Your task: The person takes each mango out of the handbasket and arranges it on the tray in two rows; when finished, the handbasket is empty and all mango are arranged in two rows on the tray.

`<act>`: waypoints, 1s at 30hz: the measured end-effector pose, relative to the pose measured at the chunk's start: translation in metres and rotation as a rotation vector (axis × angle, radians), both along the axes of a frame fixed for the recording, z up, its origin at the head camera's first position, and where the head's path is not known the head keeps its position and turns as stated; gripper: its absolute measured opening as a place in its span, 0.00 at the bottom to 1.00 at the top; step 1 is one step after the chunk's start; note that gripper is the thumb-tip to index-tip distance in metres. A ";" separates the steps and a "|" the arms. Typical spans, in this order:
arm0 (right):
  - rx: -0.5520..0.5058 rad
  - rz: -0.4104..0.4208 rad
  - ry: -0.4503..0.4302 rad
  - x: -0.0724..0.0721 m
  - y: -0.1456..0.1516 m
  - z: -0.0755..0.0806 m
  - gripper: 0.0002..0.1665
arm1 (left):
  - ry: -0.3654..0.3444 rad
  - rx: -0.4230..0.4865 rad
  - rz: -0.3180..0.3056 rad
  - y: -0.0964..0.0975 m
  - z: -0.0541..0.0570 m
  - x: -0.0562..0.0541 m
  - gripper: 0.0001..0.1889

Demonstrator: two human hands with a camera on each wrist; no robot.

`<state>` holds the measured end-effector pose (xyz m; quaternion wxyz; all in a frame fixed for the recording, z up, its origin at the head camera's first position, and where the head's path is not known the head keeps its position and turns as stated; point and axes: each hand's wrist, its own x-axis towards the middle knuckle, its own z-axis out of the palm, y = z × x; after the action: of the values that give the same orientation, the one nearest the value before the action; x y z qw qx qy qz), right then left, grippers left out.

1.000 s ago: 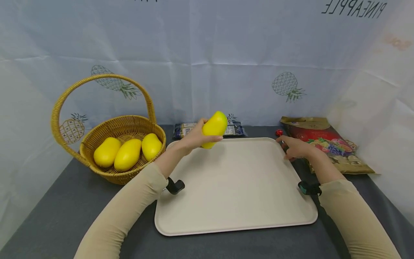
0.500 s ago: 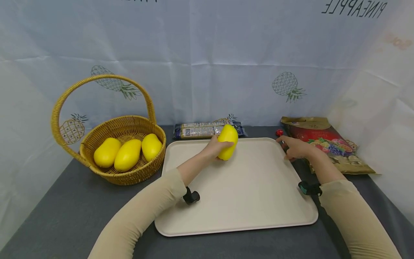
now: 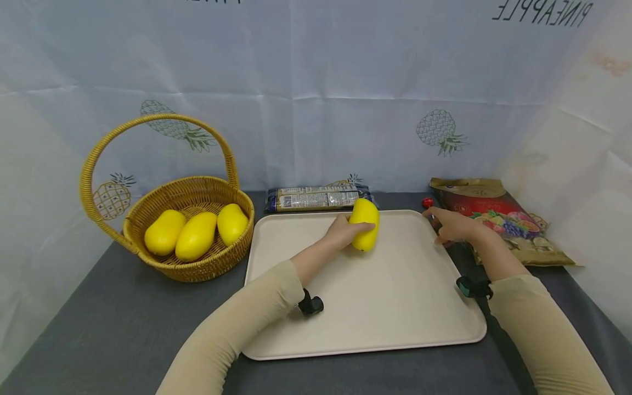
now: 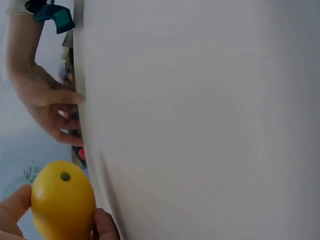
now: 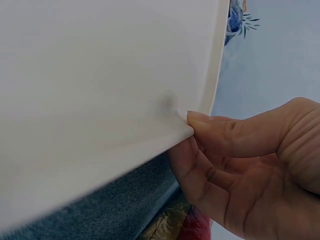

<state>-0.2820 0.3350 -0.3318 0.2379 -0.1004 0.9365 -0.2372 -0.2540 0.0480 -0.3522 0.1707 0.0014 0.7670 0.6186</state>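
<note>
- Head view: soft, diffuse light is spreading evenly over the tray (image 3: 385,307) and the dark worktop (image 3: 123,334).
- Backdrop cloth (image 3: 336,66): is reading cool grey-blue at centre, paler and warmer toward the right.
- Mango (image 3: 366,225): is showing saturated yellow; faint, soft-edged shading is lying under the left hand (image 3: 343,231).
- Sleeves (image 3: 237,329): are stretching wide toward the lower edge.
- Left wrist view: is running dimmer, low in contrast; the tray is greying rightward, and packaging (image 4: 67,70) is blurring.
- Right wrist view: a smudgy shadow is sitting beside the fingers (image 5: 187,170).

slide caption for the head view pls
Left hand holds a yellow mango over a pale tray pinched by the right hand.
</note>
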 end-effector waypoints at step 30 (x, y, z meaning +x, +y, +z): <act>-0.003 -0.009 -0.015 -0.001 0.000 0.000 0.49 | 0.065 -0.322 0.047 0.004 -0.001 0.003 0.37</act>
<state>-0.2831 0.3353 -0.3322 0.2436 -0.0946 0.9348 -0.2404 -0.2512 0.0521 -0.3530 0.1294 -0.0237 0.8611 0.4911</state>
